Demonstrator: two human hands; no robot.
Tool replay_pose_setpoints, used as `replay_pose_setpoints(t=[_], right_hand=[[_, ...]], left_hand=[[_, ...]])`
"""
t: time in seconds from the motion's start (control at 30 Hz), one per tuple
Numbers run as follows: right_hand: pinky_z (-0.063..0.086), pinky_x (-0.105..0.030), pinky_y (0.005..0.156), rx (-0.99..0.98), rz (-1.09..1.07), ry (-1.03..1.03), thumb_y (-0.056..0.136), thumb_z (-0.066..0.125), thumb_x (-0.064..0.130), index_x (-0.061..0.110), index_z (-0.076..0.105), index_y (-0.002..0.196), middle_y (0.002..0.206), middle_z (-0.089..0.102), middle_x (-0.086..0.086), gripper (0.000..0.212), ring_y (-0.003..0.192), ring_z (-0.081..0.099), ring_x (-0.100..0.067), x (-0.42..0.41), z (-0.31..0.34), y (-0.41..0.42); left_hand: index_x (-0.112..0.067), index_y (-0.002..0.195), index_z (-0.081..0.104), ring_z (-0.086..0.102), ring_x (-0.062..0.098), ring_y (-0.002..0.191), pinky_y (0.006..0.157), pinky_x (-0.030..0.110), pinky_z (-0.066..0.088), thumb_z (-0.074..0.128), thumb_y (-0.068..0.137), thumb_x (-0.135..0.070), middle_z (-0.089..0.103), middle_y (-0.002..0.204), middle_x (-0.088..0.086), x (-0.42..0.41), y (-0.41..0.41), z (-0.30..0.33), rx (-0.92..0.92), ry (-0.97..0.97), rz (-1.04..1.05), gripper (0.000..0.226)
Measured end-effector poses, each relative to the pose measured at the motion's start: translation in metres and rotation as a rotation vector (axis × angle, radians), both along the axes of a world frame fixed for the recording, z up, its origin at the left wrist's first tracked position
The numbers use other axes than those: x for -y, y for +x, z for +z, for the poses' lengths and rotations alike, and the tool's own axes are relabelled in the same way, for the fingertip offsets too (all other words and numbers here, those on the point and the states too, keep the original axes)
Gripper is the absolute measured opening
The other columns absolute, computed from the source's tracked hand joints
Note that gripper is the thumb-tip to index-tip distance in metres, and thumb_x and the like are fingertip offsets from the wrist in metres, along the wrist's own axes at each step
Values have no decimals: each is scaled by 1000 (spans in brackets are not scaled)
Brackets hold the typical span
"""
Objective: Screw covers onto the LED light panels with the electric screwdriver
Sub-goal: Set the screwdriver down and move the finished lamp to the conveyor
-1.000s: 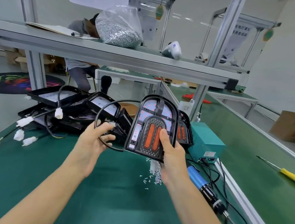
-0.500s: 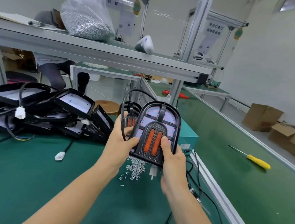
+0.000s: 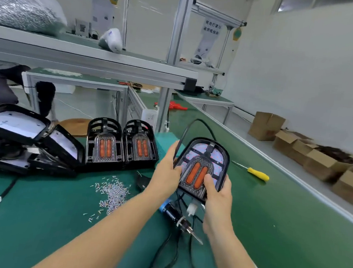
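Panel (image 3: 202,168) with its cover on is held above the green table's (image 3: 36,217) right part by left hand (image 3: 168,171) and right hand (image 3: 217,193), fingers curled on its 2 sides; better lay it flat beside the electric screwdriver (image 3: 177,216) and loose screws (image 3: 113,192) before driving.

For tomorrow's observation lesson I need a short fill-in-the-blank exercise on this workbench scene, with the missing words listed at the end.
1. Both hands hold one LED light panel above the ____ mat.
2. The screwdriver lying alone to the right has a ____ handle.
3. The loose screws lie in a pile in front of ____ upright covers.
4. The electric screwdriver lies on the mat below the ____ hand.

Missing words: green; yellow; two; right
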State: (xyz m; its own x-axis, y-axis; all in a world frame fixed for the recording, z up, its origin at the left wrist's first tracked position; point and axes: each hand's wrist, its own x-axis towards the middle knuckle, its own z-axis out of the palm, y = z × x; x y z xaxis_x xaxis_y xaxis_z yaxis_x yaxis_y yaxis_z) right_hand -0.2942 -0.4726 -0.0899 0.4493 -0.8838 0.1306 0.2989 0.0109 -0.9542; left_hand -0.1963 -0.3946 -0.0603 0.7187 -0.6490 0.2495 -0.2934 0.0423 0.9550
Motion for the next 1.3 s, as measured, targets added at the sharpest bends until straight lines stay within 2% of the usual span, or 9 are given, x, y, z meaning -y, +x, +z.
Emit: replay_pose_setpoints(t=[0.07,0.23,0.3,0.4,0.63,0.8,0.9,1.1,1.3], right_hand=[[49,-24,88,17,-46,59,98,56,13,21,48,134,118,66,4,37,104,64,-9,17,-5,-4],[47,-21,74,0,-187,161,100,54,13,21,51,123,109,65,7,25,93,62,-4,64,-20,-4],[50,-29,82,-15,-242,219,100,54,13,19,50,128,113,64,2,30,100,63,-15,80,-28,-1],[48,-38,92,-38,-300,272,99,54,11,18,47,135,120,62,-5,37,107,60,-23,98,-39,7],[48,-47,99,-179,-406,304,99,55,17,13,35,146,135,55,-14,51,117,57,-32,129,-51,31],[47,-41,88,-273,-474,344,100,53,20,12,26,150,139,51,-19,57,117,56,-37,137,-59,39],[42,-38,81,-312,-498,357,101,51,21,11,19,152,141,47,-23,61,118,54,-39,141,-62,42],[44,-49,92,-357,-546,458,101,51,23,8,21,151,143,43,-24,60,122,51,-42,150,-51,45],[42,-53,102,-528,-490,392,98,55,21,-2,31,143,149,32,-24,56,125,46,-44,157,-52,42]], left_hand=[[-38,149,19,45,1,112,73,-3,31,42,94,2,37,132,-19,21,-4,-2,-2,54,-25,71],[-36,151,1,42,20,130,96,31,38,41,99,-11,25,155,0,62,-15,-6,-3,217,-140,71],[-30,152,-2,24,20,142,112,34,25,39,99,-10,9,160,-1,72,-17,-13,36,297,-183,69],[-21,153,2,3,13,147,117,30,8,33,100,-7,-2,161,-2,81,-19,-28,152,426,-242,63],[-23,153,5,4,15,147,119,36,8,29,96,-1,-2,161,-2,84,-21,-59,447,696,-324,66],[-23,153,2,5,16,147,119,42,7,33,94,-1,-3,161,-2,90,-23,-67,620,785,-356,70],[-23,153,1,4,17,147,119,42,5,34,94,0,-4,161,-3,94,-24,-68,657,802,-358,71],[-16,150,12,25,25,139,115,43,17,32,96,-8,23,155,4,92,-31,-75,627,883,-400,58],[-13,149,18,19,22,142,116,44,14,27,100,-16,21,156,4,86,-29,-81,709,936,-425,50]])
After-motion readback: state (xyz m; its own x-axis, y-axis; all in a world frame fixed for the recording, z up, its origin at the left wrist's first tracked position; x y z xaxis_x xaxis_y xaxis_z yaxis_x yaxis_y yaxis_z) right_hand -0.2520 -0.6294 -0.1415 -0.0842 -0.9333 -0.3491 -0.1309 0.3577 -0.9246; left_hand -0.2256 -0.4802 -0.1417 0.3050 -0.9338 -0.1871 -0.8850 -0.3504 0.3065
